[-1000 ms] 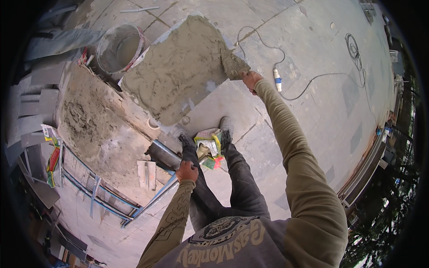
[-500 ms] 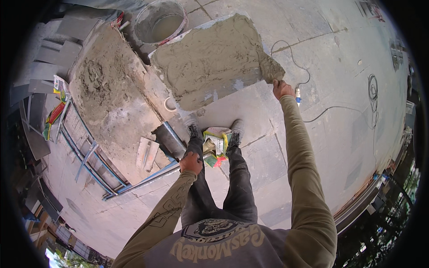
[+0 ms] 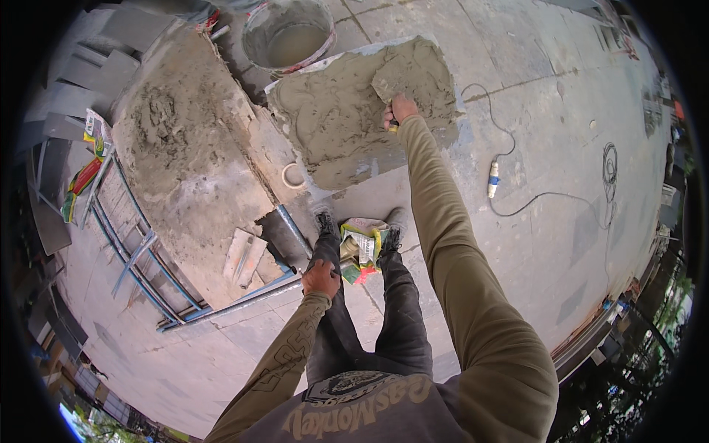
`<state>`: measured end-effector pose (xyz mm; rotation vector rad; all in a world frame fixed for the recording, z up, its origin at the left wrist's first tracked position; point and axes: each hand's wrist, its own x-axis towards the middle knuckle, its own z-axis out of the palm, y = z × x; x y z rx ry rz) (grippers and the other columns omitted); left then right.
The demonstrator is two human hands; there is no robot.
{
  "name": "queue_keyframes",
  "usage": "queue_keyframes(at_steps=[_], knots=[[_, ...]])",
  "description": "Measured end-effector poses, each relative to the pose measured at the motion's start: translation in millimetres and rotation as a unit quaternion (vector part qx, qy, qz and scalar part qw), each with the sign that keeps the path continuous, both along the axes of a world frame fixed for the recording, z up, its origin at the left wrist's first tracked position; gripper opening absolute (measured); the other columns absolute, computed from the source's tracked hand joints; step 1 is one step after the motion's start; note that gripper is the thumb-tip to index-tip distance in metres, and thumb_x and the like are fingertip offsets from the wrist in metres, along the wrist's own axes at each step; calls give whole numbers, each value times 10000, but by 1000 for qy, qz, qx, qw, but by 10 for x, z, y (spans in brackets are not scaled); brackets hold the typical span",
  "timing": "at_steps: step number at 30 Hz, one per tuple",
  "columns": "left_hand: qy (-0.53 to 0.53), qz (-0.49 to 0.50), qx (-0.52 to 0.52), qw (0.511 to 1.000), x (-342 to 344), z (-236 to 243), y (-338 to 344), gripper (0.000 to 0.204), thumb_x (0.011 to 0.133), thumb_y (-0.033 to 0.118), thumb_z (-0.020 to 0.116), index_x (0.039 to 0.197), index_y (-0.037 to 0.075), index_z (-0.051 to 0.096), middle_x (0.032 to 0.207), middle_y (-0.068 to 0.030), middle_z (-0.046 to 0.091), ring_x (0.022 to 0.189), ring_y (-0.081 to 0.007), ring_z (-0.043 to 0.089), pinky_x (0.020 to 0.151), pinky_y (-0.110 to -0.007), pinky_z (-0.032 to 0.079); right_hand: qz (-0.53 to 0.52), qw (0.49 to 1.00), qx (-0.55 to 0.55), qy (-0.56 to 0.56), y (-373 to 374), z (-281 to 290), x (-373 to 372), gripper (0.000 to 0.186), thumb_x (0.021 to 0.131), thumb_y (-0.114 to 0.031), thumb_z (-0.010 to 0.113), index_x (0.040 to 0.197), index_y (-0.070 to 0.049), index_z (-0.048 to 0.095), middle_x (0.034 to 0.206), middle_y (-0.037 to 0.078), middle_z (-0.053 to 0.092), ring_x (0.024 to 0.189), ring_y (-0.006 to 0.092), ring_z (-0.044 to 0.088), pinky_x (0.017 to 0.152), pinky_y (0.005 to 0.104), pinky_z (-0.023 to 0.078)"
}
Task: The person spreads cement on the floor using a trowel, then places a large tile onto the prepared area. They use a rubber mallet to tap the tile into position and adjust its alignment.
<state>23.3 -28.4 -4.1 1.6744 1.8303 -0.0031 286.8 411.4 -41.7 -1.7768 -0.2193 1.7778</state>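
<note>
My right hand (image 3: 399, 111) is closed round the handle of a trowel. The trowel's mortar-smeared blade (image 3: 387, 81) lies over a layer of wet grey mortar (image 3: 332, 122), towards its right part. The mortar covers most of a pale slab (image 3: 366, 176), whose bare near edge shows in patches. My left hand (image 3: 321, 279) rests on my left thigh near the knee, fingers curved over the trouser leg, with no tool visible in it.
A bucket (image 3: 289, 33) with grey liquid stands behind the slab. Left lies a mortar-caked board (image 3: 199, 170) bearing a flat tool (image 3: 244, 257), beside blue pipes (image 3: 136, 258). A ring (image 3: 292, 176) lies near the slab. A bag (image 3: 360, 247) sits between my feet; a cable (image 3: 546, 195) crosses right.
My right hand has swung the trowel from the slab's right edge leftward and inward over the mortar. The mortar surface now looks more ridged. My left hand stays on my thigh.
</note>
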Motion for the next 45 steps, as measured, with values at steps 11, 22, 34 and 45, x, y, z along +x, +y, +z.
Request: queue_keyframes(at_steps=[11,22,34,45], knots=[[7,14,-14,1000,-255,-21,-49,155,734,160,742,880,158,690,924,-86,631,754,-338,689,629,-519,535,571,607,102,-544,-180,599,300,517,1062,-471,355,1283,-61,579,1077,209,743,1003,409,716,914,520,561],[17,-4,-35,999,-31,15,30,151,723,153,741,860,156,675,905,-92,622,763,-344,684,627,-514,531,592,503,143,-613,228,453,902,437,1053,-520,411,1213,-167,613,978,148,764,930,376,741,823,537,564],[32,9,-19,999,41,40,2,152,721,141,745,858,149,679,896,-94,621,751,-340,681,624,-506,538,389,867,34,-309,-90,171,674,513,1052,-500,424,1030,-23,611,752,98,633,539,235,596,518,426,501],[16,-19,-26,999,59,39,26,148,729,160,741,859,152,671,912,-89,625,770,-334,687,634,-510,538,310,941,-7,-135,233,38,390,547,1036,-477,371,1040,17,605,754,146,646,590,298,636,593,488,540]])
